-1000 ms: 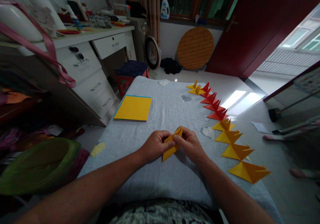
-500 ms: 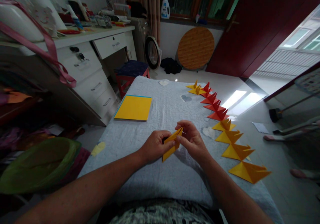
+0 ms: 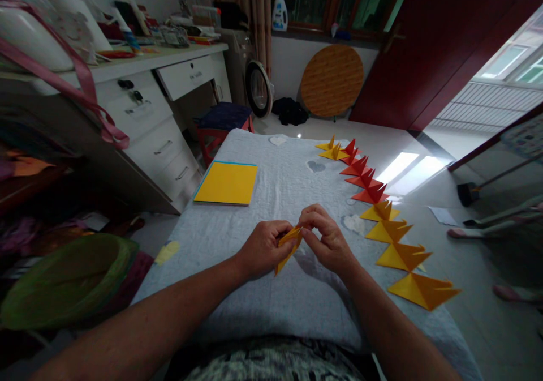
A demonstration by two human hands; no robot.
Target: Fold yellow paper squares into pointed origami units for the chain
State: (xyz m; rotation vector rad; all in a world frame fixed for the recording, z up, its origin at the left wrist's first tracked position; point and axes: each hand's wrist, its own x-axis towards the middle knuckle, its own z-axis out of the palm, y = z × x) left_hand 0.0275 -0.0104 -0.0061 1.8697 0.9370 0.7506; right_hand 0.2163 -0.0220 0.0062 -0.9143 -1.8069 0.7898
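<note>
Yellow paper, folded to a narrow pointed form [image 3: 284,262], is the item we find in hand, held above the near middle of the tabletop [image 3: 280,185]. We note that the left hand [image 3: 265,248] is closed about its left side: the thumb lies flat across the face turned toward the wearer, and the fingers curl behind it, partly hidden from us. One point of the form hangs below that thumb, toward the wearer.

We record the right hand [image 3: 324,236] as nearly closed at its tips, thumb and forefinger meeting at the upper right end of the form in a fine pinch. Its remaining fingers are bent and bear on nothing that we can see. Whether the pinch takes one layer or several, we cannot tell.

On the same tabletop, which is spread with a pale blue-grey cloth, we observe a square stack of paper [image 3: 227,184], yellow uppermost with a blue edge showing, ahead and to the left of the hands. Along the right side runs a line of finished-looking folded figures: four yellow figures [image 3: 424,292] nearest, red figures [image 3: 369,193] beyond them, and two smaller-looking yellow figures [image 3: 334,153] at the far end.
</note>
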